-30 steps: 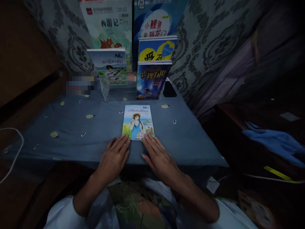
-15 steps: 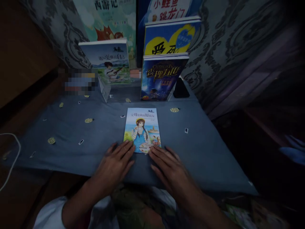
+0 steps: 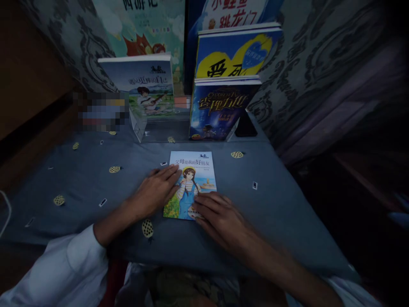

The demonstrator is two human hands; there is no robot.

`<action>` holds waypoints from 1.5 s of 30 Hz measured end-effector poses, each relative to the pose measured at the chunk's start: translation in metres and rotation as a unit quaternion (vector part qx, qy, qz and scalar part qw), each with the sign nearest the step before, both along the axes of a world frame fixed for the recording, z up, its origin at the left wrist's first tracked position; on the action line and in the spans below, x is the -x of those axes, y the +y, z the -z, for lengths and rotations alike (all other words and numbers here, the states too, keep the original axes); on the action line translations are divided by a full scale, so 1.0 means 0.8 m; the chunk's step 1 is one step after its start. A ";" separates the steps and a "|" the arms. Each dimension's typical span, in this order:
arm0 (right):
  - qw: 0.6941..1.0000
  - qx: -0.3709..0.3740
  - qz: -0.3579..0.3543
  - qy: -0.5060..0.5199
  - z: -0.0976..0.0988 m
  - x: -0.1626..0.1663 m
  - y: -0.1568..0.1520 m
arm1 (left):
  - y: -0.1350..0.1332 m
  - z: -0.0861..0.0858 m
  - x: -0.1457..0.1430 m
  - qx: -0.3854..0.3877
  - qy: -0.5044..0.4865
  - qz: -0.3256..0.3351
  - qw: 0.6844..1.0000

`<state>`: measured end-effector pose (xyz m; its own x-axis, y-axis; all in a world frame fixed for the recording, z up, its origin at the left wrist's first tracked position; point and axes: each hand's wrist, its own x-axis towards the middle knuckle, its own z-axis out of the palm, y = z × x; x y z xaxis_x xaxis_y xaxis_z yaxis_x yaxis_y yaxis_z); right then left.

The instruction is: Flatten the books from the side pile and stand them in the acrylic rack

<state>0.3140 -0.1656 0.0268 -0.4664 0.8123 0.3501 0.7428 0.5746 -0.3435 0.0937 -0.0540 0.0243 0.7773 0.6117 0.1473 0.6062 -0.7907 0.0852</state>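
Observation:
A closed paperback book lies flat on the grey cloth-covered table, its cover showing a figure in blue overalls and a yellow hat. Over the book's left edge, about halfway up, rest the outstretched fingers of my left hand. My right hand lies on the lower right corner with its fingers extended. Neither hand grips the book. Part of the cover's right and left sides is hidden under the fingers.
Behind the book a clear stand holds several upright books, among them a dark blue one and one with a guitar player. A black phone lies right of the stand. A white cable runs at the far left.
My left hand has slid up along the book's left edge from its lower left corner. My right hand stays near the lower right corner. The camera view has shifted slightly.

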 end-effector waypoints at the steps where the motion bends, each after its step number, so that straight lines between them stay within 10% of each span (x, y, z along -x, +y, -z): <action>1: 1.000 0.000 -0.007 -0.014 0.000 0.003 0.009 | 0.009 0.000 -0.003 -0.001 0.002 0.000 1.000; 13: 0.998 0.030 0.047 -0.043 0.018 0.030 0.120 | 0.073 0.012 -0.027 -0.042 -0.020 -0.014 0.999; 24: 0.985 0.048 0.160 -0.041 0.038 -0.034 0.121 | 0.072 0.015 -0.027 -0.032 -0.016 -0.021 0.999; 37: 0.989 0.032 0.134 0.057 0.051 -0.052 0.133 | 0.071 0.022 -0.024 0.005 -0.038 -0.037 0.999; 45: 0.989 0.017 0.139 0.050 0.058 -0.045 0.135 | 0.089 0.039 0.031 0.002 -0.027 -0.162 0.986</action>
<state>0.3499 -0.0575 -0.0195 -0.1885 0.9165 0.3529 0.8315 0.3402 -0.4392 0.0692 0.0173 -0.0072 0.5314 0.8277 0.1801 0.8218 -0.5553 0.1273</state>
